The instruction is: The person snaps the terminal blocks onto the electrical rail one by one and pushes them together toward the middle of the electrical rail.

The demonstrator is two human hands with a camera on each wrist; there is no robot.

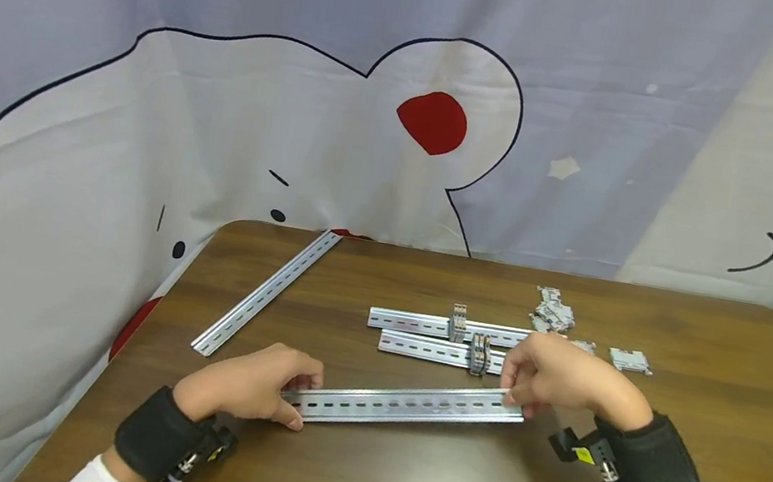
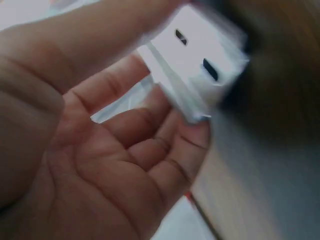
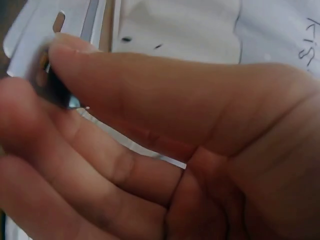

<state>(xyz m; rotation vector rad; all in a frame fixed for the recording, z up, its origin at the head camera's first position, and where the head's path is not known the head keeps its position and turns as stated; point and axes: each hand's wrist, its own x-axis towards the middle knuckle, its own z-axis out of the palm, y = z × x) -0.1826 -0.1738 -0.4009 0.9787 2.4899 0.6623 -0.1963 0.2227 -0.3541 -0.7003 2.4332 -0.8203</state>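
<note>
A slotted metal DIN rail (image 1: pixel 406 406) stretches between both hands over the front of the table, its right end farther back than its left. My left hand (image 1: pixel 253 384) holds the left end between thumb and fingers; in the left wrist view, curled fingers support the end of the rail (image 2: pixel 192 57). At the opposite end, my right hand (image 1: pixel 555 373) pinches the rail; the right wrist view has the thumb over the metal (image 3: pixel 42 37). Behind it lie two more rails, a rear one (image 1: pixel 411 323) and a nearer one (image 1: pixel 418 347), their right ends hidden by my right hand.
Grey terminal blocks sit on the rear rail (image 1: pixel 458 324) and on the nearer one (image 1: pixel 480 355). Another long rail (image 1: pixel 268 290) lies slanted along the left table edge. Several loose flat pieces form a pile (image 1: pixel 553 314) at the back right, with one piece (image 1: pixel 629 360) apart. A printed curtain (image 1: pixel 261 120) hangs behind.
</note>
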